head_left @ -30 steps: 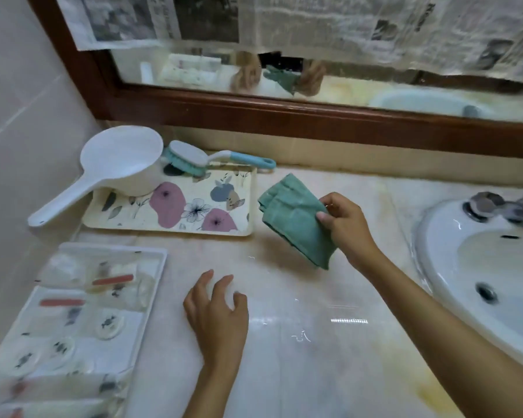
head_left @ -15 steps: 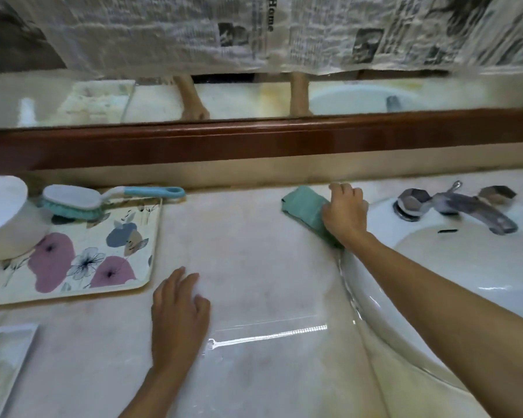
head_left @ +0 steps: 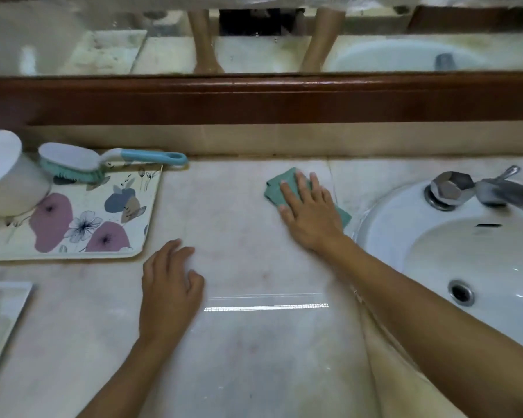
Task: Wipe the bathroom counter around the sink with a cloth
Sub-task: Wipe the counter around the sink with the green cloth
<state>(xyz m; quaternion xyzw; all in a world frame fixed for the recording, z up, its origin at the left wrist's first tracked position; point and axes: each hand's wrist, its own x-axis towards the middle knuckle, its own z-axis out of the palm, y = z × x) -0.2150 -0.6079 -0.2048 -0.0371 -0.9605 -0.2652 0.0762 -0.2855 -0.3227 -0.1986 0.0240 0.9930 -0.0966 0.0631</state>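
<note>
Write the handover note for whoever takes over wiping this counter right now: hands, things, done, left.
Right hand: flat, palm down, pressing the folded green cloth onto the pale marble counter, just left of the white oval sink.
Left hand: empty, resting on the counter nearer the front edge.
Floral rectangular tray sits at the left, carrying a white and teal scrub brush.
Done: cloth is down on the counter.
Left: cannot tell which areas are already wiped; cover the counter around the sink.

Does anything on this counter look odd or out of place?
Slightly. The brush lies half on the tray, its blue handle overhanging the tray's edge. The counter has yellowish staining beside the sink. No spills or breakage show.
</note>
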